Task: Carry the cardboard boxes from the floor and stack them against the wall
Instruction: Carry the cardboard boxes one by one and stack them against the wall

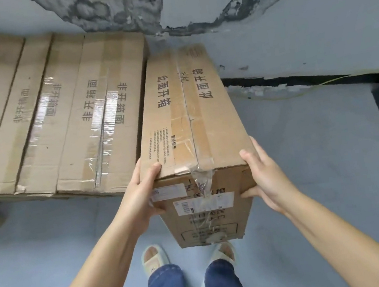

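Item: long cardboard box [192, 118], taped seam on top, shipping labels on its near end. I see it stood beside the row of boxes [55, 115] at the wall [289, 28], its far end near the peeling paint.
Left hand [139, 196]: grips the box's near left corner, thumb over the top edge.
Right hand [265, 176]: grips the near right corner likewise.
Below: floor [50, 240], slippers [153, 258], jeans.

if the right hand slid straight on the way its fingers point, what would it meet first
Probably nothing soon: the right hand points along the side of the held brown cardboard box toward the cracked grey-blue wall, though depth is unclear.
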{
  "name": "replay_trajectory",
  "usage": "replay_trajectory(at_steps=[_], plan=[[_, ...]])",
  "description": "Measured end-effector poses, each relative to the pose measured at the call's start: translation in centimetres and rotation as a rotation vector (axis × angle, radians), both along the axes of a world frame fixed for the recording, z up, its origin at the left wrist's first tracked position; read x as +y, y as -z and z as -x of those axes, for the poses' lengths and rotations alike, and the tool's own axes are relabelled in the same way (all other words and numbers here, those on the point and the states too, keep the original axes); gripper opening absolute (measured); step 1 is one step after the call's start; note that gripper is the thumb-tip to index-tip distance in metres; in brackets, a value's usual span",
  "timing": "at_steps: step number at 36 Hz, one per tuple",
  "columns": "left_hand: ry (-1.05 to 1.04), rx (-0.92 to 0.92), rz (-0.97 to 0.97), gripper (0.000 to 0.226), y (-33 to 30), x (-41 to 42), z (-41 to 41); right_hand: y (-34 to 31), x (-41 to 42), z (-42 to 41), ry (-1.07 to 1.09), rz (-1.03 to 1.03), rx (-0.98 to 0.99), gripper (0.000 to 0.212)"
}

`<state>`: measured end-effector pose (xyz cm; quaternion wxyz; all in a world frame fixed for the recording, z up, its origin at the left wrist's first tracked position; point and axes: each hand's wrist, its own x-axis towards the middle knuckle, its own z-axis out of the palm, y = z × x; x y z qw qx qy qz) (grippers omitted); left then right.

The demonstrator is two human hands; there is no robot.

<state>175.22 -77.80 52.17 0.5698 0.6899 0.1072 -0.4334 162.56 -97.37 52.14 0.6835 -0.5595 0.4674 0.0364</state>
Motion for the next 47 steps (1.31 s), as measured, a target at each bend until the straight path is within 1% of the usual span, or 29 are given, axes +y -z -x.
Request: replay_trajectory(at_steps=[2, 5, 9, 11, 13, 14, 15, 16, 17, 18, 19, 21, 23, 26, 28, 31, 34, 38, 40, 41, 43, 44, 47], plan=[[0.018, -0.009, 0.007, 0.032, 2.4, 0.5, -0.1, 2.9, 0.8, 0.0, 0.035, 0.011, -0.02, 0.053], [0.002, 0.003, 0.002, 0.041, 5.7, 1.8, 0.5, 6.6, 2.5, 1.2, 0.064, 0.023, -0.023, 0.066], [-0.052, 0.05, -0.09, 0.043, 8.7, 2.9, 2.0, 10.0, 4.3, 2.5, 0.078, -0.05, 0.048, 0.06], [-0.109, 0.134, -0.144, 0.056, 10.1, 3.3, 2.1, 11.1, 4.9, 2.5, 0.101, -0.094, 0.078, 0.058], [-0.221, 0.302, -0.185, 0.075, 11.4, 3.4, 1.7, 11.9, 5.5, 2.4, 0.106, -0.101, 0.09, 0.054], [-0.303, 0.391, -0.185, 0.078, 11.9, 3.3, 1.4, 12.3, 5.8, 2.2, 0.114, -0.099, 0.091, 0.051], [-0.382, 0.46, -0.167, 0.071, 12.3, 3.3, 0.9, 12.5, 5.9, 1.9, 0.121, -0.096, 0.09, 0.05], [-0.441, 0.507, -0.134, 0.058, 12.3, 3.1, 0.4, 12.8, 6.1, 1.5, 0.124, -0.094, 0.085, 0.05], [-0.477, 0.537, -0.101, 0.045, 12.5, 3.1, -0.2, 13.1, 6.1, 1.1, 0.123, -0.093, 0.078, 0.05], [-0.508, 0.563, -0.065, 0.037, 12.8, 3.0, -0.7, 13.4, 6.1, 0.5, 0.121, -0.094, 0.069, 0.051], [-0.538, 0.587, -0.029, 0.035, 13.2, 3.0, -1.3, 13.7, 6.1, -0.1, 0.116, -0.09, 0.06, 0.052], [-0.609, 0.627, 0.029, 0.038, 13.7, 2.9, -2.3, 14.5, 5.9, -1.5, 0.09, -0.059, 0.048, 0.05], [-0.649, 0.637, 0.045, 0.034, 14.0, 2.5, -3.1, 15.6, 5.7, -2.8, 0.062, -0.02, 0.044, 0.047], [-0.646, 0.635, 0.088, 0.021, 14.7, 1.8, -3.9, 17.6, 5.0, -4.3, 0.062, -0.004, 0.066, 0.048], [-0.653, 0.623, 0.092, 0.016, 15.6, 1.5, -4.5, 18.6, 4.3, -5.0, 0.056, 0.008, 0.079, 0.048], [-0.647, 0.617, 0.078, 0.016, 16.9, 1.2, -4.8, 19.2, 3.5, -5.4, 0.01, 0.043, 0.103, 0.046], [-0.588, 0.593, 0.051, 0.016, 17.8, 1.2, -4.2, 19.5, 3.0, -4.9, 0.011, 0.037, 0.117, 0.044], [-0.539, 0.546, 0.027, 0.016, 17.2, 1.7, -3.7, 19.3, 3.0, -4.9, 0.034, 0.006, 0.162, 0.035], [-0.515, 0.524, 0.002, 0.013, 16.4, 2.1, -3.8, 18.6, 3.1, -5.1, 0.044, -0.013, 0.193, 0.035], [-0.498, 0.511, -0.004, 0.016, 15.8, 2.4, -3.9, 18.0, 3.2, -5.2, 0.03, -0.019, 0.206, 0.036], [-0.473, 0.491, -0.02, 0.033, 14.5, 3.0, -4.0, 16.3, 3.5, -5.2, -0.028, -0.018, 0.224, 0.037], [-0.459, 0.478, -0.033, 0.036, 13.6, 3.3, -4.0, 15.2, 3.6, -5.0, -0.057, -0.011, 0.231, 0.039], [-0.429, 0.442, -0.066, 0.037, 10.4, 4.5, -3.8, 11.9, 3.9, -4.0, -0.117, 0.026, 0.268, 0.058]])
